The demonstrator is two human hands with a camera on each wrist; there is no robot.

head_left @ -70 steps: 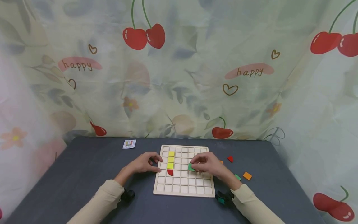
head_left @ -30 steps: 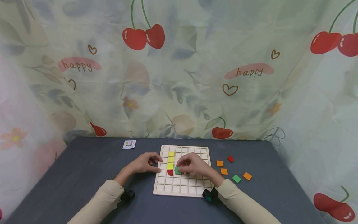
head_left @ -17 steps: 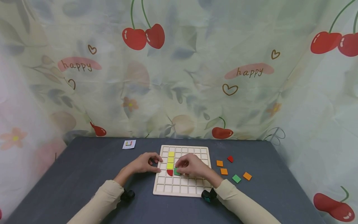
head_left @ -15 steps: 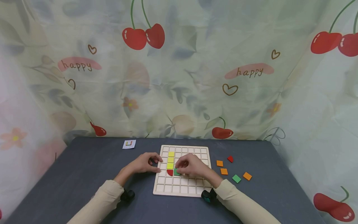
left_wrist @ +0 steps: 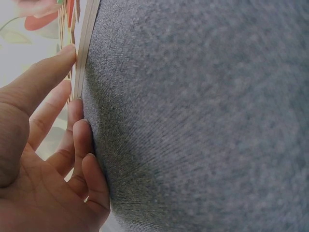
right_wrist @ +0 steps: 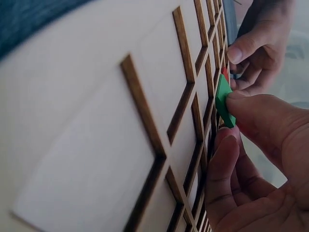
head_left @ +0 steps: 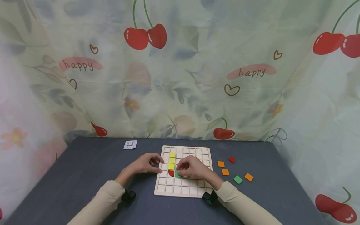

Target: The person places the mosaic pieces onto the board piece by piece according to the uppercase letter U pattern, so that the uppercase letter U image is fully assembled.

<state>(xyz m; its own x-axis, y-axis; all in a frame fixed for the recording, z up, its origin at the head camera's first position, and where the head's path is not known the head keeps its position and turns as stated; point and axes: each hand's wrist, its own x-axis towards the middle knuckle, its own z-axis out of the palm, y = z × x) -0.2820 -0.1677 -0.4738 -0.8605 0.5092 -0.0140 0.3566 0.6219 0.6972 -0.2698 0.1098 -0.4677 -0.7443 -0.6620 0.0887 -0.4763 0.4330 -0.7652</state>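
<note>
A pale wooden grid board [head_left: 184, 190] lies on the dark table. My left hand [head_left: 147, 163] rests at its left edge, thumb and fingertips touching the rim with the fingers relaxed. In the right wrist view, my right hand [right_wrist: 263, 140] pinches a green square tile [right_wrist: 224, 102] between thumb and fingers, tilted close over the grid. From the head view, this tile sits just right of a red quarter-circle tile [head_left: 171, 173]. Above the red one, a column of yellow square tiles [head_left: 172, 160] fills cells of the board. The right fingers partly cover the green tile.
Right of the board lie orange square tiles [head_left: 225, 172], another green tile [head_left: 237, 179] and a red tile [head_left: 232, 159]. A small printed pattern card [head_left: 130, 144] lies at the back left. A patterned curtain [head_left: 180, 78] hangs behind the table.
My right hand has carried the green tile left across the board to the cell beside the red tile, then lowered slightly toward the grid. My left hand has stayed at the board's edge.
</note>
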